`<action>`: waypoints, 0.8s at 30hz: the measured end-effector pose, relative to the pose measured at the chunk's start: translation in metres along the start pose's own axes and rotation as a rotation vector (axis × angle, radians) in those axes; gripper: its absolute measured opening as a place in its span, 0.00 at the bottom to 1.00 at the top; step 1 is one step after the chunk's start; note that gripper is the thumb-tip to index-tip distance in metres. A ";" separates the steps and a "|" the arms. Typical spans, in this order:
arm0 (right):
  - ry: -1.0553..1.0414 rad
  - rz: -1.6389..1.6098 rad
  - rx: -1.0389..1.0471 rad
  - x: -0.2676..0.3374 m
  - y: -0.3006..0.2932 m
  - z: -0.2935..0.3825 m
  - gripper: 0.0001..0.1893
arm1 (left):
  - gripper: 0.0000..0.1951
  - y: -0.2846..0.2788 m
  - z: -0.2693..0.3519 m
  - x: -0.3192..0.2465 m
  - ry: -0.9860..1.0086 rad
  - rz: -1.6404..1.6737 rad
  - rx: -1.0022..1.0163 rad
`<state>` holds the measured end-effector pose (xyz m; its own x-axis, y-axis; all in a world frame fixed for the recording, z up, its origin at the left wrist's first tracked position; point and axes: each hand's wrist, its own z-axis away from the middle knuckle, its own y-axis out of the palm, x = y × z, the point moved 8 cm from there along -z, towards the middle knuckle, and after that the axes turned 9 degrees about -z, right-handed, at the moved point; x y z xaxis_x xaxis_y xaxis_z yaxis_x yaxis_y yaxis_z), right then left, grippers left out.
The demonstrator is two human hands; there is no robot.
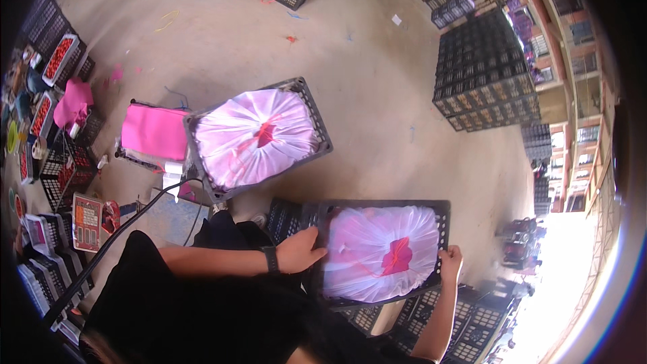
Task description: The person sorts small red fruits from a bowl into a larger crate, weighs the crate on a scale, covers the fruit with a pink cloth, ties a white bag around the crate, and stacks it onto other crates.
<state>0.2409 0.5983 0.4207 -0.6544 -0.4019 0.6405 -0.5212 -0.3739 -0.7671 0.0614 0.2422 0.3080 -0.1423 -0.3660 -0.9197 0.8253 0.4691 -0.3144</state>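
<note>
A black plastic crate [447, 212] is between my hands in front of my body. My left hand [298, 253], with a dark band on its wrist, grips the crate's left end. My right hand [450, 263] holds the opposite end wall. Inside the crate is a gathered translucent plastic bag [374, 227], tied at its middle with red string [399, 250]; pink shows through it. Ahead and to the left stands a second black crate [323, 134], holding a similar tied bag [222, 136]. What bears it is mostly hidden.
Pink sheets [154, 131] lie on a crate at the left, near a weighing scale's keypad display [87, 222] and a worn blue platform [174, 215]. Trays of small red fruit [60, 59] line the far left. Stacked black crates [482, 71] stand at the right. A black cable [126, 232] crosses the left side.
</note>
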 end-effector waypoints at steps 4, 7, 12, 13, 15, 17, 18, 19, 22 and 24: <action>-0.160 0.084 0.027 0.117 0.023 -0.022 0.08 | 0.16 -0.076 0.025 -0.027 0.019 0.076 -0.112; -0.278 0.063 0.094 0.171 0.059 -0.050 0.07 | 0.15 -0.130 0.044 -0.029 0.053 0.118 -0.273; -0.443 0.035 0.238 0.260 0.153 -0.072 0.07 | 0.14 -0.215 0.075 -0.002 0.028 0.159 -0.608; -0.479 0.024 0.278 0.271 0.174 -0.076 0.07 | 0.14 -0.227 0.080 0.007 0.002 0.175 -0.661; -0.508 0.042 0.316 0.298 0.211 -0.070 0.07 | 0.14 -0.248 0.087 0.029 -0.069 0.169 -0.740; -0.531 0.059 0.365 0.312 0.242 -0.072 0.08 | 0.14 -0.260 0.092 0.043 -0.093 0.138 -0.807; -0.538 0.065 0.388 0.316 0.258 -0.075 0.08 | 0.14 -0.263 0.093 0.052 -0.108 0.146 -0.827; -0.540 0.073 0.406 0.318 0.272 -0.076 0.09 | 0.14 -0.266 0.092 0.061 -0.120 0.153 -0.839; -0.514 0.149 0.431 0.319 0.301 -0.080 0.08 | 0.14 -0.270 0.083 0.086 -0.091 0.182 -0.924; -0.494 0.147 0.442 0.313 0.306 -0.084 0.06 | 0.15 -0.271 0.076 0.089 -0.057 0.136 -0.969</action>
<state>-0.1691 0.4282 0.3836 -0.3197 -0.7699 0.5523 -0.1045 -0.5507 -0.8282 -0.1337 0.0216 0.3289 -0.0317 -0.2865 -0.9576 0.0230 0.9576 -0.2873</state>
